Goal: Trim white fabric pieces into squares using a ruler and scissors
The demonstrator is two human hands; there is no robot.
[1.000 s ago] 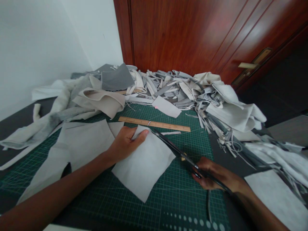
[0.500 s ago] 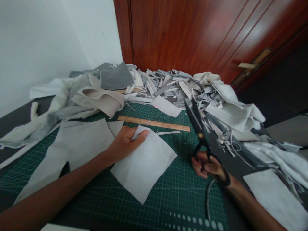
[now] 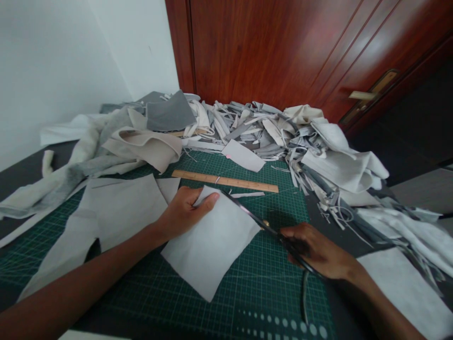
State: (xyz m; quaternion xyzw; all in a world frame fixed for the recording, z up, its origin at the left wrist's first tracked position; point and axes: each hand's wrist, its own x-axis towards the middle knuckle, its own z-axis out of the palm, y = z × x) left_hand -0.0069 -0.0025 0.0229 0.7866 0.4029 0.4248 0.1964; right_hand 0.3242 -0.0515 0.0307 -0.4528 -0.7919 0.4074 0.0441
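Working on a green self-healing cutting mat (image 3: pixel 255 288) with a printed grid and a row of dots near the near edge, laid on a dark tabletop (image 3: pixel 329 217), in a corner between a plain white wall (image 3: pixel 63 61) and a glossy reddish wood door (image 3: pixel 269 52) with a brass-coloured lever handle (image 3: pixel 361 95). The left hand (image 3: pixel 186 212) is open and flat, pressing down on a soft, off-white fabric square (image 3: pixel 212 245) in the middle of the mat. The right hand (image 3: pixel 314 248) is closed around the black scissors (image 3: pixel 272 230), with the long blade lying along the square's upper right edge. Just past the square there's a wooden ruler (image 3: pixel 224 181), markings too small to read. A big cut-out felt-like piece (image 3: pixel 113 208) sits to the left, and a messy heap of grey and cream scraps (image 3: pixel 255 134) is piled against the door, strips and all
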